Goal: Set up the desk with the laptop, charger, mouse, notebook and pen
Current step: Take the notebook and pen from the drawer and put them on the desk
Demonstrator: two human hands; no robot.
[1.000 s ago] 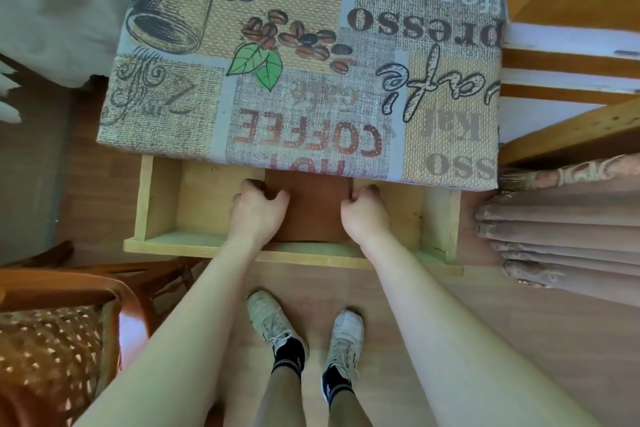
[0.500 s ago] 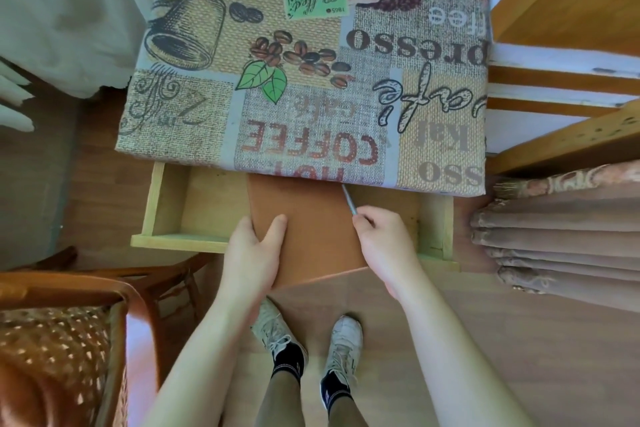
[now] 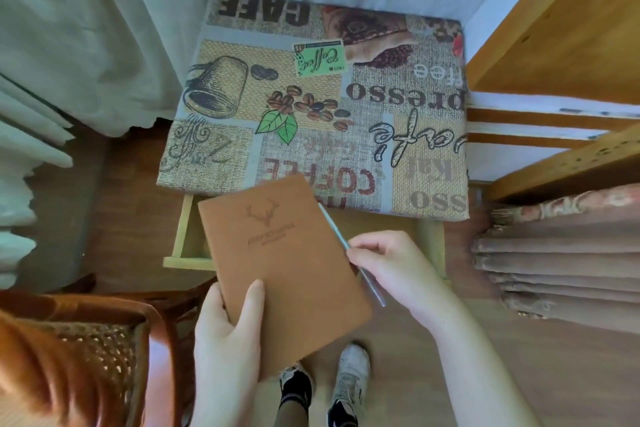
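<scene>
A brown notebook (image 3: 287, 267) with an embossed antler mark is held up above the open drawer (image 3: 188, 246), its far corner over the desk's front edge. My left hand (image 3: 228, 333) grips its near left corner, thumb on the cover. My right hand (image 3: 394, 263) pinches a thin silver-grey pen (image 3: 337, 234) that lies along the notebook's right edge. The small desk (image 3: 322, 121) wears a cloth printed with coffee pictures and words. No laptop, charger or mouse is in view.
A wooden chair with a woven seat (image 3: 79, 354) stands at the lower left. White curtains (image 3: 69, 28) hang left and behind the desk. Wooden shelving (image 3: 561, 45) and folded brown fabric (image 3: 561, 260) lie to the right. My shoes (image 3: 325, 388) stand on the wood floor below.
The notebook has come up out of the drawer, lifted toward me and tilted. My right hand has taken the pen. The view has shifted so more of the desk's far side shows.
</scene>
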